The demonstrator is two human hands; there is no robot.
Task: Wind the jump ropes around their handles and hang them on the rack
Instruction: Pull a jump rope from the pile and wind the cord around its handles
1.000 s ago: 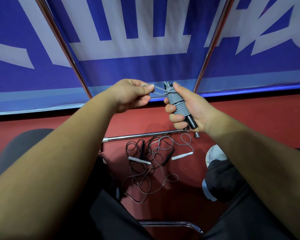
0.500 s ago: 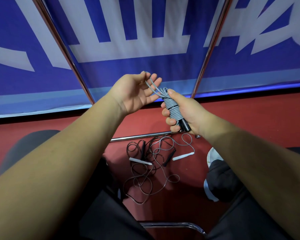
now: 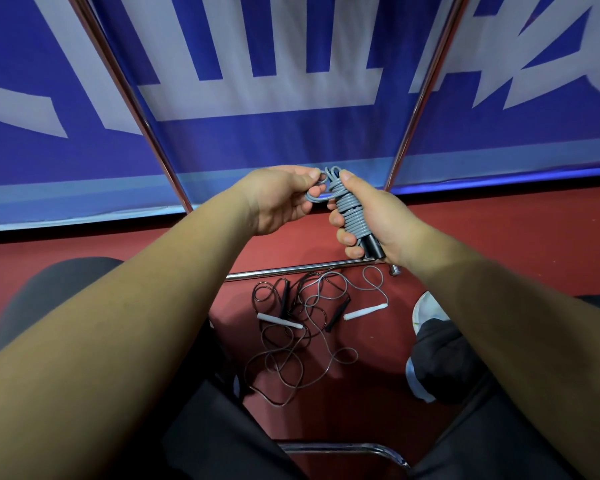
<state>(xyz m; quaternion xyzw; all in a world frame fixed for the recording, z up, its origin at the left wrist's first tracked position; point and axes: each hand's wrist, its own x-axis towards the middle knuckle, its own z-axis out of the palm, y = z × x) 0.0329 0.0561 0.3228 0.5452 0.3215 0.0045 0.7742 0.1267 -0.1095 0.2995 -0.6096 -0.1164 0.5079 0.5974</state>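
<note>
Gripping the grey rope (image 3: 352, 216): the right hand (image 3: 374, 216) is curled round the bundle, thumb on top, fingers wrapped across the coils. The rope is wound in tight turns round its black handles (image 3: 373, 247), whose butt ends stick out below the palm. The bundle is in the air, tilted, with its top end leaning toward the left hand (image 3: 278, 202). The left hand pinches the loose loop (image 3: 317, 197) of the same rope between thumb and curled fingers, right at the top of the bundle. The two hands nearly touch there.

On the red floor (image 3: 499, 244) below: a tangle (image 3: 302, 341) of thin unwound ropes between the person's knees. Two white grips (image 3: 279, 320) lie in it, one left and one right, well apart. Two dark grips (image 3: 285, 299) lie among the cords between them. Can't tell which cord belongs to which grip.

Rack (image 3: 291, 270): its chrome bar lies on the floor just beyond the tangle. Two chrome poles (image 3: 132, 98) rise slanted on either side of the hands. A blue-and-white banner (image 3: 257, 64) hangs behind the poles. A white shoe (image 3: 426, 308) is just right of the tangle. A chair tube (image 3: 343, 446) runs along the bottom edge.
</note>
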